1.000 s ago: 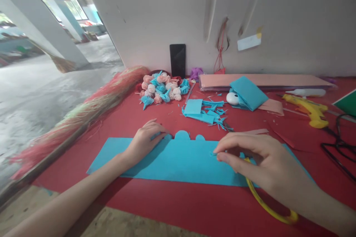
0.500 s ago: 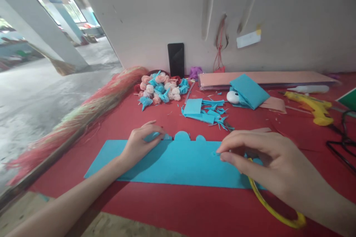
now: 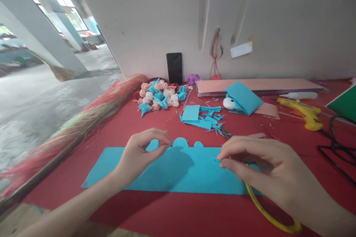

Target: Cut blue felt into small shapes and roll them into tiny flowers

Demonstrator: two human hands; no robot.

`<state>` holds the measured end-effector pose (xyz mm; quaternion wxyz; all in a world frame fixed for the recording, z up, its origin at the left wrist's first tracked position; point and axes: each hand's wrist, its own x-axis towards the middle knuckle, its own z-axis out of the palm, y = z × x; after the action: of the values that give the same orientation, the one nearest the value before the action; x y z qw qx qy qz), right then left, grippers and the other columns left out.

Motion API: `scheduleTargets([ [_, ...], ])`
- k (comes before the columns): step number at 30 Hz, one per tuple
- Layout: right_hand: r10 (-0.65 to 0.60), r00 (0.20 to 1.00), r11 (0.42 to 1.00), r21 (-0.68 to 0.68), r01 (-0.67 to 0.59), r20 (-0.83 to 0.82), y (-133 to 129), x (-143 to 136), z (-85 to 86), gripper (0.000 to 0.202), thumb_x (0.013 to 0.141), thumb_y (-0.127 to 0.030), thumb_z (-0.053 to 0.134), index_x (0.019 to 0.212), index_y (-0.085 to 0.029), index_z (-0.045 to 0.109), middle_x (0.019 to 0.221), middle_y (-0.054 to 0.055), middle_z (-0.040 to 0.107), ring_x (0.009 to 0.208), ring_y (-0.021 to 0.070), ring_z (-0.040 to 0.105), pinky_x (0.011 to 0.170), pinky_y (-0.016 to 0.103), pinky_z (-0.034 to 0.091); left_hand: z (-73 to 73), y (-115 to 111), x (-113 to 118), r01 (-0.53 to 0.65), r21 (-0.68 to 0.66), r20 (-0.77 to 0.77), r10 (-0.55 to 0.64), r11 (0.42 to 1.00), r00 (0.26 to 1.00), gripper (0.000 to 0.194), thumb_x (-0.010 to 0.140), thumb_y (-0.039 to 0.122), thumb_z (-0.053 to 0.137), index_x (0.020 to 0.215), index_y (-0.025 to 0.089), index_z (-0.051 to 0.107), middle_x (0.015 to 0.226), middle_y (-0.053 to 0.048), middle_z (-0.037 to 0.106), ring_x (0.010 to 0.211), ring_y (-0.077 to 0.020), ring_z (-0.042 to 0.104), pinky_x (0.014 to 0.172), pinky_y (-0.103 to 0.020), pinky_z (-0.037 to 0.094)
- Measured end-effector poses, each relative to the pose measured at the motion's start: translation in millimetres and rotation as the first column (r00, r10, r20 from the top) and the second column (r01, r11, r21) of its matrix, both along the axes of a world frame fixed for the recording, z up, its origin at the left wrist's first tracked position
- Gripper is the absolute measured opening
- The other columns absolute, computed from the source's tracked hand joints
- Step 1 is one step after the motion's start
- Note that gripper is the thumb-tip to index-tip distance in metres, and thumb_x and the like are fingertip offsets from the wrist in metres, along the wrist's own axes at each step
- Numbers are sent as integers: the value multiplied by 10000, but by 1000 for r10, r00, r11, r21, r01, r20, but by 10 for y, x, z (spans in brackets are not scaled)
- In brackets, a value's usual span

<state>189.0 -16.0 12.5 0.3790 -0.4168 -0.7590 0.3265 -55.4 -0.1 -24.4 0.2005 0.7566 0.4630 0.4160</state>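
Note:
A long blue paper sheet [image 3: 178, 177] lies on the red tabletop, with rounded blue pieces [image 3: 180, 142] along its far edge. Above the sheet's left part, my left hand [image 3: 146, 148] is closed in a pinch; whatever is between its fingertips is too small to name. My right hand [image 3: 258, 166] pinches a tiny blue paper piece [image 3: 217, 160] over the right part of the sheet. Under that hand shows the yellow handle [image 3: 267, 211] of a tool, mostly hidden by the palm.
Behind lie paper flowers [image 3: 160, 96], cut blue strips [image 3: 211, 118], a folded blue paper [image 3: 244, 98] and a yellow glue gun [image 3: 302, 113] with a black cable. A phone [image 3: 174, 68] leans on the wall. A straw broom [image 3: 91, 122] borders the left.
My left hand has lifted and shifted slightly right, off the small blue piece by the far edge. My right hand keeps its pinch. The view has tilted up a little.

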Motion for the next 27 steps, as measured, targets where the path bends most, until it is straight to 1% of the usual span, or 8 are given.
scheduleTargets([
  [4,-1,997,991,131,11,-75,-73,31,86,123,741,-152,639,696,-263,608,642,-91,650,605,63,597,530,94,461,407,-133,343,174,-47,257,-156,984,954,170,706,31,618,683,195,660,742,8,697,728,-114,655,692,-173,537],
  [6,20,994,981,194,1,-106,-114,48,112,126,744,-155,642,741,-276,608,654,-89,649,622,71,604,559,113,475,579,-166,512,208,-69,340,-173,976,924,180,718,25,614,693,200,650,731,32,681,722,-85,644,670,-132,525],
  [9,48,982,959,283,5,-180,-166,60,128,139,761,-155,628,798,-290,625,674,-72,655,615,85,611,556,145,483,754,-180,728,228,-117,455,-152,967,877,197,728,51,632,822,223,622,745,64,673,694,-70,641,662,-132,530],
  [11,30,961,944,325,63,-273,-187,66,140,137,773,-165,618,808,-294,651,674,-62,664,604,86,614,576,139,498,815,-179,831,253,-124,493,-161,959,855,260,720,47,640,886,243,596,741,82,673,703,-69,642,665,-133,530],
  [14,-13,943,942,313,124,-333,-194,95,177,135,767,-175,635,805,-300,669,700,-61,684,649,79,629,641,87,508,840,-177,913,258,-97,498,-178,961,849,226,716,38,641,829,229,598,743,82,662,734,-64,636,674,-119,521],
  [20,-32,960,966,236,101,-279,-112,146,195,143,732,-161,686,772,-297,668,751,-86,693,702,54,638,664,34,490,752,-154,931,313,-44,502,-249,949,828,214,725,-5,609,711,203,556,745,75,656,739,-53,633,702,-120,517],
  [24,-37,948,981,170,95,-317,-36,135,132,152,717,-185,700,768,-328,688,747,-82,693,677,71,642,609,57,510,699,-118,941,330,-64,529,-248,942,811,227,712,-22,606,675,190,533,752,63,671,746,-57,637,708,-123,517],
  [27,-41,946,996,59,64,-321,-9,131,100,166,719,-190,692,771,-347,705,725,-63,684,624,93,634,531,99,515,675,-105,938,334,-60,556,-247,941,794,226,700,-15,625,722,199,558,751,57,674,720,-80,645,684,-158,534],
])
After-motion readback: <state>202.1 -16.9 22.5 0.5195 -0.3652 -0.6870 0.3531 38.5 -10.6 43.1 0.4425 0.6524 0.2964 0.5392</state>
